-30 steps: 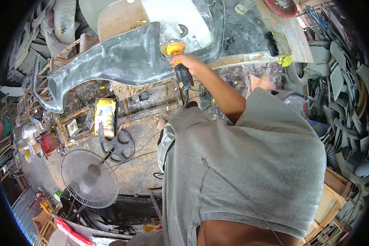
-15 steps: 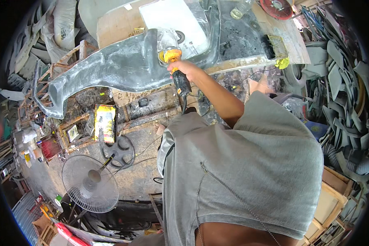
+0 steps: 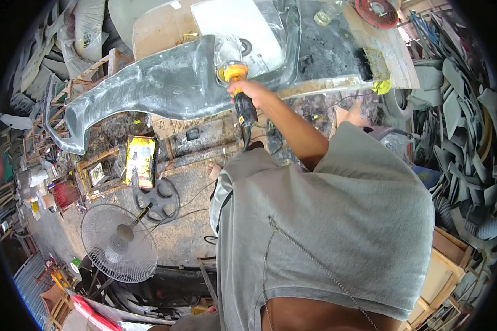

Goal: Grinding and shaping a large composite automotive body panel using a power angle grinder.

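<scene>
My right hand point(image 3: 248, 91) is wrapped around a yellow and black angle grinder point(image 3: 236, 74), fingers closed near its yellow head. The grinder's disc end rests at or just over a long grey moulded panel point(image 3: 165, 83), beside a raised ridge; whether it touches cannot be made out. Whitish dust and scuffs streak the panel, which looks like a car body part. From the grinder's rear a dark cord runs back toward my body. Just beyond the head lie a clear plastic piece and a small dark ring point(image 3: 245, 46). My left hand is out of sight.
A white sheet point(image 3: 226, 22) and cardboard point(image 3: 163, 30) lie under the panel. At the back right are a clear jar point(image 3: 327, 14) and a red fan point(image 3: 376, 11). Left of me stand a yellow package point(image 3: 141, 161) and a floor fan point(image 3: 119, 243). Grey parts point(image 3: 458, 121) pile up on the right.
The whole view has shifted slightly. My right hand keeps its grip on the angle grinder, which stays at almost the same spot by the panel's ridge.
</scene>
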Demonstrator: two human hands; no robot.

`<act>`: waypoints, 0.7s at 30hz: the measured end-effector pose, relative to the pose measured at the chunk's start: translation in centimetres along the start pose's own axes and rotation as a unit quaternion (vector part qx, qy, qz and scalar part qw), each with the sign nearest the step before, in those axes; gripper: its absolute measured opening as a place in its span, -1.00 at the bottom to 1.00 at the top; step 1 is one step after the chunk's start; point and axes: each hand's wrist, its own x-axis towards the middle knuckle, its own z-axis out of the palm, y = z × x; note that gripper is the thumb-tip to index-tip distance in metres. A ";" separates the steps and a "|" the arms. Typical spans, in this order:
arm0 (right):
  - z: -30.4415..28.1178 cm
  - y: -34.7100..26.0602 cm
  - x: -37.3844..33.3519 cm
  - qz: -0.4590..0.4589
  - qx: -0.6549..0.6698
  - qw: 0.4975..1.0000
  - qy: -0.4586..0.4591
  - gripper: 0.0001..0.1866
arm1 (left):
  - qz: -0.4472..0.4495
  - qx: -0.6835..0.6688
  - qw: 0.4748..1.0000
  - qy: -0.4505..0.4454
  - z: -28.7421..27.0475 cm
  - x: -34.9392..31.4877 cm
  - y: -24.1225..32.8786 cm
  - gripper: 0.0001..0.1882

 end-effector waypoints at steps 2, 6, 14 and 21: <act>0.0 0.9 0.0 -0.015 0.010 1.000 0.005 -0.77 | 0.006 -0.015 1.000 0.006 0.5 0.3 -0.4 -0.26; 0.2 0.4 -0.1 -0.001 0.003 1.000 -0.005 -0.76 | 0.017 -0.046 0.999 0.010 0.6 1.1 -0.9 -0.27; 0.4 0.9 -1.3 -0.015 0.006 1.000 0.009 -0.77 | 0.036 -0.106 0.993 0.025 2.1 2.3 -2.1 -0.28; 0.4 0.8 -1.6 0.009 -0.027 1.000 0.013 -0.64 | 0.057 -0.162 0.984 0.041 3.0 3.2 -2.8 -0.29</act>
